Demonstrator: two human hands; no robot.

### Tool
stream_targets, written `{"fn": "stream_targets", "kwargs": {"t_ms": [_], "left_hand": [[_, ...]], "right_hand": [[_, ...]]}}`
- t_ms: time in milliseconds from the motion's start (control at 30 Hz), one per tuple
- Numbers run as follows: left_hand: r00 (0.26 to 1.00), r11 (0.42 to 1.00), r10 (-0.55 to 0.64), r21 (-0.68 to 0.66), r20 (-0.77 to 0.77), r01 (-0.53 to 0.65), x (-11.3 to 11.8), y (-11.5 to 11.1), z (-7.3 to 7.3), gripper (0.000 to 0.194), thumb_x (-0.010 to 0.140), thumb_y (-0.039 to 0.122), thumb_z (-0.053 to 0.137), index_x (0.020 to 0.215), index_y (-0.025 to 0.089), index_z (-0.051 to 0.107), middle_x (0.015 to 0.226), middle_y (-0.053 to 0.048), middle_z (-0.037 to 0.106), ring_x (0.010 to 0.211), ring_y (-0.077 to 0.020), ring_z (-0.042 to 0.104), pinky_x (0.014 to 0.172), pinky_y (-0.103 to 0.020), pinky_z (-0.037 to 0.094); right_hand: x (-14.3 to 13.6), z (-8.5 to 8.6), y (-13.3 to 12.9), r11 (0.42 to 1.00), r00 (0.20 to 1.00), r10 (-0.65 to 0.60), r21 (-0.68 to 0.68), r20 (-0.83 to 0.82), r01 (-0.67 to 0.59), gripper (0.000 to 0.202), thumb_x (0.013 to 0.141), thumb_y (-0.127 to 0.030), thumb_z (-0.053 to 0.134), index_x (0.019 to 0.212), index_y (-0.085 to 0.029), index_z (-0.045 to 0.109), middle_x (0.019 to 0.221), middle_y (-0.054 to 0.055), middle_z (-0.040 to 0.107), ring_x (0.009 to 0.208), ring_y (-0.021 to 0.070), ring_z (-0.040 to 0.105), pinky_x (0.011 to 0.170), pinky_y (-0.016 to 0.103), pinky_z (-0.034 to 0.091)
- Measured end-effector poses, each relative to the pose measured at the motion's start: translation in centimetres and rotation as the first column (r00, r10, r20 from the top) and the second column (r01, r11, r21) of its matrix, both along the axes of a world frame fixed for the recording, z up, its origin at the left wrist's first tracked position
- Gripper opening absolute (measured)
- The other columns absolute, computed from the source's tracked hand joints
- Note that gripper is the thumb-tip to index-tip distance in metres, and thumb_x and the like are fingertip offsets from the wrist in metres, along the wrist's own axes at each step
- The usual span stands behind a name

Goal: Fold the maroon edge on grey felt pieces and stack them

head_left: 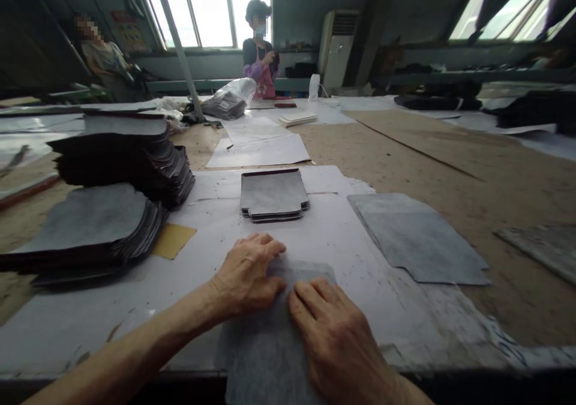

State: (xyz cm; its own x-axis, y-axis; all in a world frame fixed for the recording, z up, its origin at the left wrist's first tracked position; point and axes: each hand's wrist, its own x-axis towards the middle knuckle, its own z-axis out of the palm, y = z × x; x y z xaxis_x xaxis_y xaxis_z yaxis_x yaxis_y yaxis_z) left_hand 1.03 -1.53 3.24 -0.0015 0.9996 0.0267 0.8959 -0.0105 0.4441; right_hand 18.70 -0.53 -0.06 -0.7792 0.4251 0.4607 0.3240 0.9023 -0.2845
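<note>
A grey fabric-like piece (270,357) lies in front of me, with its near end reaching past the table's front edge. My left hand (252,273) rests at the left of its far part, thumb and fingers apart. On the right side of the same piece is my right hand (337,333), its fingers bent, close together and pressed on the surface; the thumb is mostly hidden. Just beyond my hands sits a small stack of grey pieces (272,192) with notched near corners and a dark far edge.
Tall stacks of grey, dark-edged pieces (90,219) stand at left, by a yellow card (174,240). More flat grey pieces (418,237) lie at right. White paper (211,213) covers the table's near part. Across the table, a person (261,57) stands; another person (103,57) is farther left.
</note>
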Motion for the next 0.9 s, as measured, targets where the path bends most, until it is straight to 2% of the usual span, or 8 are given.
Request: {"fn": "stream_targets", "kwargs": {"t_ms": [100, 200, 267, 367, 467, 567, 700, 900], "left_hand": [[0.999, 0.999, -0.032, -0.019, 0.009, 0.032, -0.2, 0.5, -0.4, 0.029, 0.062, 0.018, 0.063, 0.091, 0.017, 0.061, 0.087, -0.004, 0.059, 0.085, -0.0226, 0.052, 0.079, -0.037, 0.042], [0.998, 0.999, -0.043, -0.030, 0.040, 0.044, -0.5, 0.8, -0.5, 0.026, 0.064, 0.016, 0.064, 0.090, 0.017, 0.060, 0.084, -0.002, 0.057, 0.081, -0.0198, 0.052, 0.076, -0.035, 0.042], [0.996, 0.999, -0.049, -0.016, 0.074, 0.051, -0.6, 0.8, -0.7, 0.029, 0.065, 0.014, 0.065, 0.093, 0.018, 0.061, 0.085, -0.002, 0.056, 0.082, -0.0191, 0.051, 0.077, -0.035, 0.042], [0.986, 0.996, -0.073, 0.068, 0.148, 0.064, -0.9, 0.6, -1.4, 0.030, 0.065, 0.011, 0.067, 0.094, 0.021, 0.065, 0.085, -0.002, 0.053, 0.082, -0.0180, 0.049, 0.077, -0.036, 0.041], [0.973, 0.973, -0.149, 0.200, 0.177, 0.112, -1.2, 0.4, -2.2, 0.029, 0.070, 0.011, 0.064, 0.095, 0.024, 0.066, 0.085, -0.002, 0.050, 0.082, -0.0167, 0.047, 0.075, -0.035, 0.041], [0.966, 0.930, -0.233, 0.315, 0.111, 0.188, -1.4, 0.3, -2.6, 0.026, 0.076, 0.012, 0.058, 0.097, 0.026, 0.066, 0.088, -0.003, 0.049, 0.084, -0.0170, 0.045, 0.076, -0.036, 0.041], [0.943, 0.858, -0.331, 0.403, -0.042, 0.319, -1.7, 0.6, -2.8, 0.025, 0.081, 0.009, 0.051, 0.098, 0.022, 0.065, 0.087, -0.004, 0.051, 0.081, -0.0174, 0.044, 0.074, -0.036, 0.039], [0.866, 0.780, -0.475, 0.380, -0.157, 0.497, -2.5, 1.3, -3.4, 0.029, 0.084, 0.003, 0.040, 0.103, 0.015, 0.058, 0.084, -0.005, 0.052, 0.078, -0.0160, 0.043, 0.073, -0.033, 0.039]], "right_hand": [[0.6, 0.5, 1.5, 0.998, 0.996, 0.050, -0.045, -0.077, -0.054, 0.028, 0.078, -0.002, 0.038, 0.085, -0.014, 0.062, 0.082, 0.008, 0.059, 0.076, 0.0193, 0.049, 0.066, 0.032, 0.045], [1.2, 1.1, 3.7, 0.999, 0.994, -0.050, -0.009, -0.101, 0.050, 0.019, 0.081, -0.007, 0.047, 0.089, -0.015, 0.062, 0.087, 0.007, 0.062, 0.082, 0.0197, 0.051, 0.071, 0.034, 0.046], [1.1, 1.3, 5.0, 0.995, 0.994, -0.100, 0.023, -0.041, 0.101, 0.020, 0.077, -0.008, 0.055, 0.096, -0.014, 0.060, 0.092, 0.008, 0.063, 0.087, 0.0212, 0.051, 0.075, 0.037, 0.047], [0.6, 1.4, 6.5, 0.997, 0.994, -0.078, 0.021, 0.082, 0.076, 0.028, 0.070, -0.006, 0.063, 0.097, -0.013, 0.061, 0.088, 0.007, 0.063, 0.085, 0.0210, 0.053, 0.075, 0.037, 0.048], [0.4, 1.2, 7.2, 0.999, 0.994, -0.022, 0.045, 0.106, 0.017, 0.021, 0.072, -0.007, 0.063, 0.093, -0.014, 0.062, 0.081, 0.006, 0.063, 0.080, 0.0189, 0.053, 0.072, 0.034, 0.047], [1.0, 1.0, 7.3, 0.994, 0.999, 0.019, 0.110, 0.035, -0.023, 0.017, 0.081, -0.008, 0.053, 0.093, -0.015, 0.062, 0.080, 0.005, 0.062, 0.077, 0.0163, 0.052, 0.069, 0.030, 0.046], [1.7, 0.7, 6.9, 0.976, 1.000, 0.020, 0.218, -0.008, -0.018, 0.021, 0.085, -0.007, 0.045, 0.092, -0.015, 0.063, 0.084, 0.007, 0.062, 0.076, 0.0161, 0.051, 0.066, 0.029, 0.046], [1.6, 0.7, 6.5, 0.970, 0.999, 0.028, 0.241, 0.028, -0.034, 0.024, 0.088, -0.009, 0.041, 0.093, -0.011, 0.064, 0.078, 0.007, 0.059, 0.073, 0.0175, 0.050, 0.062, 0.032, 0.046]]}}
